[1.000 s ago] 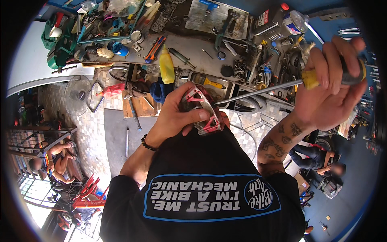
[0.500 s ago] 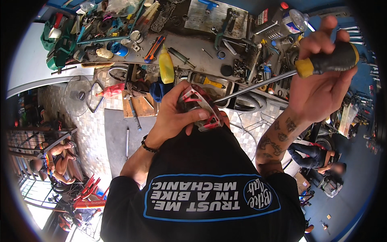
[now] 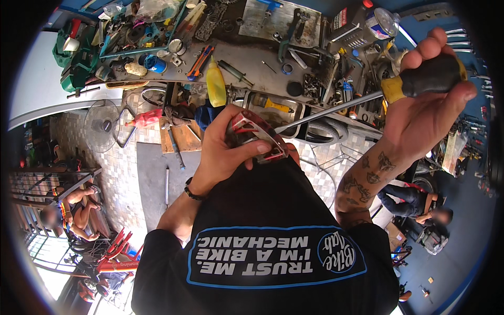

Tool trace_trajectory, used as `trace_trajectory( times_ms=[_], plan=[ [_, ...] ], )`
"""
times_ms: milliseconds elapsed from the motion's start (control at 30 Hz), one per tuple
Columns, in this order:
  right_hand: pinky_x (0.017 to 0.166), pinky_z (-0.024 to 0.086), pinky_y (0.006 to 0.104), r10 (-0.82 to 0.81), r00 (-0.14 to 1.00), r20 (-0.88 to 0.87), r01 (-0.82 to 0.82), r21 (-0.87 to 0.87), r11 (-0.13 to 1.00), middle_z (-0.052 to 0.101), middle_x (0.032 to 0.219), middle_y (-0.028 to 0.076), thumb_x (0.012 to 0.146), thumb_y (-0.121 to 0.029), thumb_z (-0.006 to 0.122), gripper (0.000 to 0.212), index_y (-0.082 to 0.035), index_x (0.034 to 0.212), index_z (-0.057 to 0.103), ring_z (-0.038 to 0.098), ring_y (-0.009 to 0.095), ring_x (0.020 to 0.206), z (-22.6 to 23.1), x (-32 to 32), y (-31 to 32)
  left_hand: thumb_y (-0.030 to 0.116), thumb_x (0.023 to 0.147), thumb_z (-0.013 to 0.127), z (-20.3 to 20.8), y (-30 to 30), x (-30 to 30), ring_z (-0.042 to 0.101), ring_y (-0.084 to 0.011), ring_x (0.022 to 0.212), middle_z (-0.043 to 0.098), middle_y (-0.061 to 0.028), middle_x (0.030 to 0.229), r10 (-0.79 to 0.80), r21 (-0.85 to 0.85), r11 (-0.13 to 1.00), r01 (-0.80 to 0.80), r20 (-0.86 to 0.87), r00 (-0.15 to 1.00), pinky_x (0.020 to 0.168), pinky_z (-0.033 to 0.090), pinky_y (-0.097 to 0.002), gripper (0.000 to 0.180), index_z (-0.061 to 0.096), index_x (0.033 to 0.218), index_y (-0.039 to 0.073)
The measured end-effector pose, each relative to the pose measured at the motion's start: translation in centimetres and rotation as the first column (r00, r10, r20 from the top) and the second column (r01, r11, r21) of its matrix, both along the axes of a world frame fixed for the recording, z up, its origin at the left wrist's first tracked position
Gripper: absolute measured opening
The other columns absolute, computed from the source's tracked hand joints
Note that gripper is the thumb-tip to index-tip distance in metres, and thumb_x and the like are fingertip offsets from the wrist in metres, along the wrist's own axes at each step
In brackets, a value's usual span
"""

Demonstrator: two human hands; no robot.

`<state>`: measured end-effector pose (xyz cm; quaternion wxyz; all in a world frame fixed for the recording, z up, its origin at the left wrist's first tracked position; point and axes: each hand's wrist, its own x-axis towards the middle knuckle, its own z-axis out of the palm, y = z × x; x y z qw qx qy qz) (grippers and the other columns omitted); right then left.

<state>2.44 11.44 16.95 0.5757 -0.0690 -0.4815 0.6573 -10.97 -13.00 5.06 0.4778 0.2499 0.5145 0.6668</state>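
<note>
My left hand point(image 3: 223, 155) grips a red and silver bicycle pedal point(image 3: 258, 125), thumb across its near face and the other fingers mostly hidden behind. My right hand point(image 3: 420, 118) is raised at the right, around the black and yellow handle of a large screwdriver point(image 3: 338, 109). Its thumb points outward and the fingers curl behind the handle. The long metal shaft slants down to the left, its tip at the pedal's right side. Whether the tip sits inside the pedal's end I cannot tell.
Beyond my hands runs a cluttered workbench point(image 3: 254, 50). A yellow squeeze bottle point(image 3: 216, 86) and a metal tray point(image 3: 300, 113) holding a yellow-handled brush point(image 3: 274, 105) lie closest. A standing fan point(image 3: 102, 126) is at left. One person point(image 3: 79, 210) sits far left, another point(image 3: 412, 205) at right.
My right hand has shifted slightly right and rolled around the screwdriver handle, its thumb now stretched outward. The pedal has tilted a little in my left hand.
</note>
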Motion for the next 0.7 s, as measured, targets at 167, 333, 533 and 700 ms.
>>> trace_trajectory(
  times_ms=[167,333,533,700],
  plan=[
    [0.081,0.046,0.0289,0.455,0.880,-0.136,-0.456,0.021,0.890,0.056,0.120,0.010,0.102,-0.044,0.067,0.060,0.008,0.129,0.052,0.054,0.014,0.093,0.6,-0.3,1.1,-0.001,0.088,0.081,-0.1,-0.1,0.0,0.072,-0.0142,0.084,0.072,-0.0077,0.103,-0.038,0.032,0.999,0.034,0.167,0.985,0.050,0.058,-0.0240,0.042,0.056,0.121,0.000],
    [0.079,0.043,0.0343,0.546,0.798,-0.255,-0.558,0.033,0.830,0.055,0.116,0.010,0.108,-0.041,0.058,0.052,0.006,0.129,0.052,0.049,0.016,0.087,0.1,0.8,1.3,-0.003,0.087,0.081,-0.3,-0.5,0.0,0.073,-0.0160,0.087,0.072,-0.0082,0.105,-0.031,0.043,0.999,0.020,0.287,0.957,0.057,0.061,-0.0258,0.043,0.056,0.122,0.001],
    [0.099,0.043,0.0391,0.143,0.989,0.037,-0.145,0.063,0.987,0.052,0.129,0.015,0.110,-0.035,0.052,0.049,0.004,0.139,0.046,0.052,0.022,0.108,-0.3,0.3,-0.1,-0.003,0.087,0.082,-1.2,-0.4,0.5,0.072,-0.0145,0.094,0.072,-0.0075,0.107,0.162,0.104,0.985,-0.135,-0.336,0.928,0.074,0.063,-0.0286,0.043,0.056,0.121,0.001],
    [0.107,0.046,0.0424,0.594,0.762,-0.258,-0.607,0.035,0.794,0.055,0.136,0.020,0.111,-0.034,0.051,0.052,0.005,0.145,0.044,0.056,0.025,0.118,-0.1,-0.9,-0.2,-0.002,0.087,0.083,-1.3,-0.4,-0.2,0.071,-0.0125,0.096,0.073,-0.0080,0.110,0.020,0.081,0.996,-0.041,0.246,0.969,0.078,0.061,-0.0286,0.042,0.057,0.120,0.001]
  ],
)
